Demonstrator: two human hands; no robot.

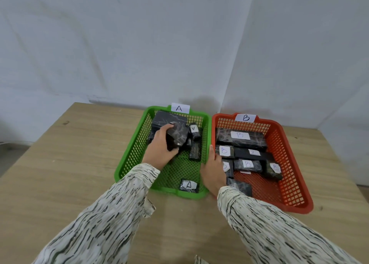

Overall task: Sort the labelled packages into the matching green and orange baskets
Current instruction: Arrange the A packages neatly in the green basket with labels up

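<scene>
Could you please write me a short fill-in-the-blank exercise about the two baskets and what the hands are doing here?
1. The green basket carries a paper tag with the letter ____.
2. The left hand holds a dark package over the ____ basket.
3. The right hand rests between the two baskets, at the near-left rim of the ____ basket.

Missing words: A; green; orange

My sleeves (pixel 103 220) are cream with dark streaks. The packages (pixel 240 139) are black, marbled with pale veins, with white labels. One basket (pixel 131 156) is green, the other basket (pixel 287 164) orange-red, on a light wood-grain table (pixel 60 164).
</scene>
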